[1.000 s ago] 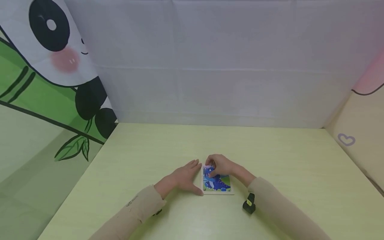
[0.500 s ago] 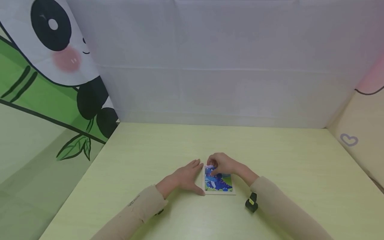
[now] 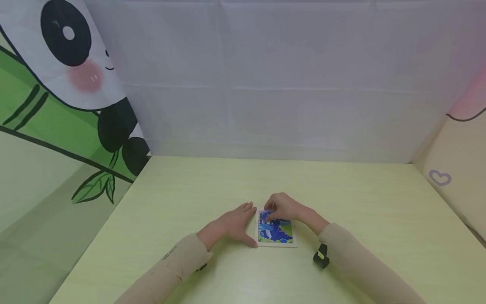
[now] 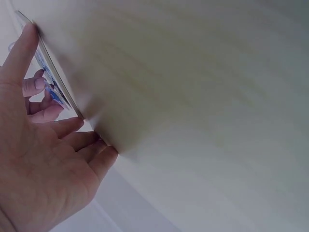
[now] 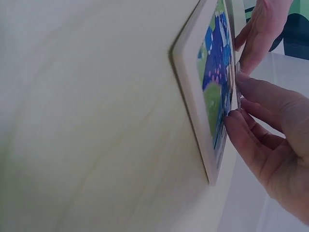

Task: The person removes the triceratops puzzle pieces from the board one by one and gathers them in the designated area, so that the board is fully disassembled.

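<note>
A small wooden jigsaw puzzle with a blue dinosaur picture in a pale frame lies flat on the table. My left hand rests along its left side, thumb and fingers spread and touching the frame's edge. Over the upper left part of the picture, my right hand pinches a thin puzzle piece between thumb and fingers. In the left wrist view, that piece shows partly as a tilted blue edge above the board. The right hand's fingers hide much of the piece and the board's top.
The pale wooden table extends around the board. A white cloth wall stands behind it. To the left is a panel with a panda print, and to the right a cream panel with a heart.
My right hand has shifted slightly right and away with the puzzle piece, which stays at the board's upper left. The left hand keeps its place at the frame.
</note>
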Demonstrator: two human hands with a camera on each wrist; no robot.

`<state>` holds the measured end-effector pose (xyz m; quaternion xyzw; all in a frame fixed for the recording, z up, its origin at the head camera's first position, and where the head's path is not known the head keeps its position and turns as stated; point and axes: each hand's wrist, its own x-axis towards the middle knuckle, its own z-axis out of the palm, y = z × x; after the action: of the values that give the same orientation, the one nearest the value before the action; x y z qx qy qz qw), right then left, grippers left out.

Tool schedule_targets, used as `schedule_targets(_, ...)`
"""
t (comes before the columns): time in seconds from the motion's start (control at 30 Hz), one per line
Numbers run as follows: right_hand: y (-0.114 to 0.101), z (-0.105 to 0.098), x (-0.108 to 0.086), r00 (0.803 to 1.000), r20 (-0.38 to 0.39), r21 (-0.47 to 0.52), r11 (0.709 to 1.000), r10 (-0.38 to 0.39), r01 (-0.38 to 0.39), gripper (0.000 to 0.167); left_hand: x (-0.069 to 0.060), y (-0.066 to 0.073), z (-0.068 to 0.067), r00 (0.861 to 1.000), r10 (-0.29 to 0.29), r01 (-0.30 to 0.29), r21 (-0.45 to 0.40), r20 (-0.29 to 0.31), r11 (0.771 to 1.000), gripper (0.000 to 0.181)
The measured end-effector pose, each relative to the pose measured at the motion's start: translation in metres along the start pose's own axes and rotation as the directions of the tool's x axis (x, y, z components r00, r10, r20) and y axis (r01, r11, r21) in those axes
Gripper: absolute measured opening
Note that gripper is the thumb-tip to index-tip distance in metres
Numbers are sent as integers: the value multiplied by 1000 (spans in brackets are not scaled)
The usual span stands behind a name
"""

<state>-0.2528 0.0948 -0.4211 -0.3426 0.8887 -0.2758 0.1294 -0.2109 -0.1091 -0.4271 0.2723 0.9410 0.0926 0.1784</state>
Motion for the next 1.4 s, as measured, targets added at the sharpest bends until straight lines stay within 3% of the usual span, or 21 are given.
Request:
schedule_targets(0.2,12,-11,-16,999,-23,-6,999,48,-48,25,0,1,2,1000,-6,6,-4,-4,1000,106)
schedule_targets(0.7,53,-53,-65,986,-166,-157,986,36,-62,23,-1,2,0,1000,-14,14,-3,-14,1000,108)
schedule_targets(0.97,72,-54,-77,978,-178,-143,981,105,-131,21,-2,3,-1,1000,-14,14,-6,-14,1000,107)
schedule_targets(1.4,87,-47,-83,984,-156,-87,991,88,-102,20,-5,6,-4,1000,-5,5,-21,3,1000,105)
